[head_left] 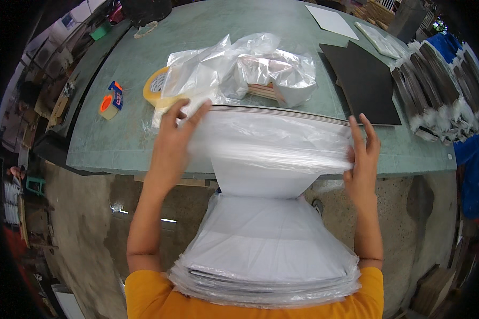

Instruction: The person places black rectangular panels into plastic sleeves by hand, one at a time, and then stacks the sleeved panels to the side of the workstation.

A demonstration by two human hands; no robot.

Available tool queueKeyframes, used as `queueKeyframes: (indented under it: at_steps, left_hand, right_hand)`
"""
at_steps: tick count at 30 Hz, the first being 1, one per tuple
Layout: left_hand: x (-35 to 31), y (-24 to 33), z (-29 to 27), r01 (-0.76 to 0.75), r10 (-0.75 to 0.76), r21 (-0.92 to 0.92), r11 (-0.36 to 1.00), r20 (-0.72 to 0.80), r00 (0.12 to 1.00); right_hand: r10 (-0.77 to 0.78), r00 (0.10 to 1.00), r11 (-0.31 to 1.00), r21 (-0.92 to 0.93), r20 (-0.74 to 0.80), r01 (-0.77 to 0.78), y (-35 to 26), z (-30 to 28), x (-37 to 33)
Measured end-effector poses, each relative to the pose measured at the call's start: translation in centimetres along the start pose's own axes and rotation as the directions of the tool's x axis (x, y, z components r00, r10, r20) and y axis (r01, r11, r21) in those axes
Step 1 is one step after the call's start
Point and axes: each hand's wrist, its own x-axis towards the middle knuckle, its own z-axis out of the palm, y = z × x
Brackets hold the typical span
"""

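Observation:
A stack of white sheets in clear plastic point(277, 141) stands on edge at the table's near side, with thin dark edges along its top. My left hand point(171, 133) is at its left end, fingers bent over the upper corner and slightly blurred. On the right end, my right hand point(363, 154) presses with curled lower fingers, while its upper fingers stretch up past the edge. Between my arms a second pile of plastic-covered white sheets point(266, 234) lies against my body. Just beyond my left hand is a roll of yellow tape point(157, 87), partly under crumpled clear plastic point(202, 74).
The green table point(117, 146) carries an orange-and-blue tape dispenser point(112, 101) at left. Toward the right lie a black board point(364, 80), a white sheet point(331, 21) and bundles of dark plastic-wrapped pieces point(426, 80). Below is a concrete floor point(85, 223).

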Motion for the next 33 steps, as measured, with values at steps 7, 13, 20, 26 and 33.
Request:
queueKeyframes:
  at_steps: [7, 13, 20, 26, 33]
  left_hand:
    - [-2.2, -0.7, -0.8, -0.103, 0.104, -0.34, 0.935, -0.016, 0.994]
    - [-5.9, -6.5, 2.0, 0.595, 0.118, -0.801, 0.071, 0.599, 0.792]
    - [-16.5, -7.7, 11.9, 0.875, -0.088, -0.484, -0.006, 0.872, 0.482]
    - [-15.0, -9.8, 10.2, 0.96, -0.008, -0.273, -0.07, 0.962, 0.273]
    - [-12.4, -8.0, 8.8, 0.85, 0.086, -0.229, 0.475, 0.973, 0.214]
  right_hand:
    - [0.187, 0.982, 0.835, 0.524, 0.019, -0.169, 2.1, -2.1, -2.5]
    - [-0.029, 0.72, -0.122, 0.712, 0.694, -0.691, 7.2, 1.0, -5.7]
    - [0.224, 0.649, 0.156, 0.631, 0.727, -0.76, 14.7, 20.6, -28.0]
    - [0.047, 0.502, 0.27, 0.472, 0.864, -0.839, 6.6, 6.9, -13.7]
    - [-0.093, 0.109, -0.106, 0.099, 0.99, -0.989, 6.5, 6.0, -11.7]
